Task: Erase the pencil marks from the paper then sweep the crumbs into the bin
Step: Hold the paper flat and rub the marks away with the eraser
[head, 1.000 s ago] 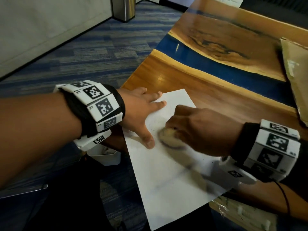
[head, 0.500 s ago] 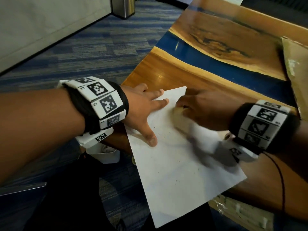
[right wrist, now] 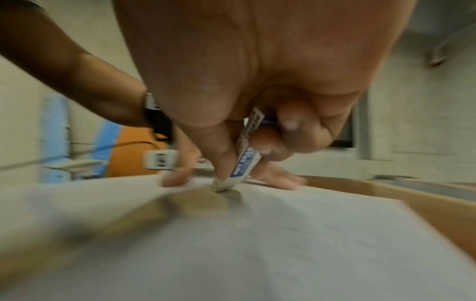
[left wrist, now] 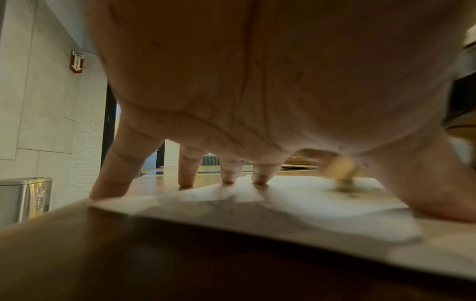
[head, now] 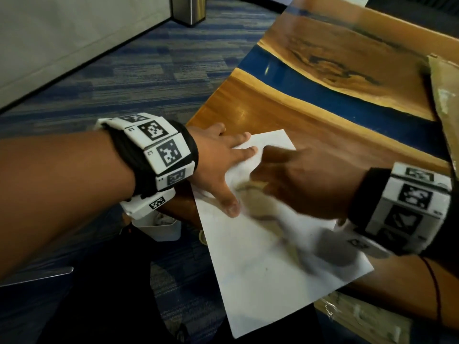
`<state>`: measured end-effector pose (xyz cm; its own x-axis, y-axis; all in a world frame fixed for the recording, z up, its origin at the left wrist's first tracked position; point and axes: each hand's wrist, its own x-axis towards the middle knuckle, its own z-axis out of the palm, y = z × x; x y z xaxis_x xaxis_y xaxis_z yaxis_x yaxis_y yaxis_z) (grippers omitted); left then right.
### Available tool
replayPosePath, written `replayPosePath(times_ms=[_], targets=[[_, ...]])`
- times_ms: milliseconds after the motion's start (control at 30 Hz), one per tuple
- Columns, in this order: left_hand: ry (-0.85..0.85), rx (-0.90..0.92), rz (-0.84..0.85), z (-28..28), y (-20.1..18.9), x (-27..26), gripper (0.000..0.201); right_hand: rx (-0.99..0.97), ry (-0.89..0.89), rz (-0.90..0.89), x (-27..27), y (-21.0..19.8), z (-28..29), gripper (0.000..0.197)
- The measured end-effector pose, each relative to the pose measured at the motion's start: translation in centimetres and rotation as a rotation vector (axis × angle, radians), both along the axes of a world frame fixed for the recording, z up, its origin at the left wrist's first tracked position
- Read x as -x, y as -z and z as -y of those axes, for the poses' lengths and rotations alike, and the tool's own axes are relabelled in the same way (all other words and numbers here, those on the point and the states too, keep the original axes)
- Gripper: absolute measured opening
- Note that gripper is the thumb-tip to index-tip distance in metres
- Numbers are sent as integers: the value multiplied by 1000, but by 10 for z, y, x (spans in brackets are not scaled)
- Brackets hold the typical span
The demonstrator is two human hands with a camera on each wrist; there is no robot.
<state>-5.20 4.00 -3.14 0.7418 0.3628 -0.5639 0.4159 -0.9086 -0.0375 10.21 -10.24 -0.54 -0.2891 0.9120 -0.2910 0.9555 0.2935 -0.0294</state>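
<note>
A white sheet of paper (head: 258, 276) lies on the wooden table (head: 273, 112), its near corner hanging past the table's edge. My left hand (head: 218, 167) lies flat with spread fingers on the sheet's far left corner, pressing it down. My right hand (head: 298, 180) pinches a white eraser in a blue-printed sleeve (right wrist: 244, 160), whose tip rubs the paper (right wrist: 309, 244) just beside my left thumb. The right hand is blurred by motion. Faint pencil marks show on the sheet (left wrist: 296, 205) near the eraser (left wrist: 340, 169).
A small white bin (head: 161, 228) sits on the floor under my left wrist, beside the table's edge. A steel trash can (head: 190, 9) stands far off by the wall. Cardboard (head: 444, 100) lies at the table's right. A blue resin strip (head: 335, 95) crosses the tabletop.
My right hand has swept the eraser from the sheet's far edge back toward me and next to my left thumb. The left hand stays planted on the paper.
</note>
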Motion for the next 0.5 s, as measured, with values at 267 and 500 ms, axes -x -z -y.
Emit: replayPosePath(times_ms=[267, 500], targets=[[8, 10, 16, 1, -1, 9, 132, -4, 199, 54, -40, 1, -13, 33], [-41, -8, -12, -1, -3, 27, 137, 11, 345, 51, -45, -3, -17, 30]])
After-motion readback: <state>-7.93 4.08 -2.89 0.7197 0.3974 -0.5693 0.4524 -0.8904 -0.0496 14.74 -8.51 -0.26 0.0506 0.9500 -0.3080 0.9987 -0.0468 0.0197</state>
